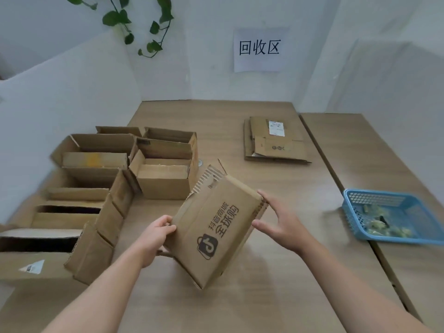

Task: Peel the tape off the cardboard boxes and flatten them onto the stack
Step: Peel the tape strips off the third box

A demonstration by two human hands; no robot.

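Cardboard box [216, 227] (tilted) between the hands: left hand [153, 236] fingers grip its edge, right hand [280, 222] fingers spread, touching it.

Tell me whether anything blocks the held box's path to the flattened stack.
Nothing visible does: bare table lies between the held box and the flattened stack; open boxes sit left, the basket right.

Paper sign [260, 49] with black characters is taped up on the white wall [204, 56]. Green vine [144, 22] dangles up left of the sign, wooden table [228, 131] sits below it, blue plastic basket [377, 197] way down to its right
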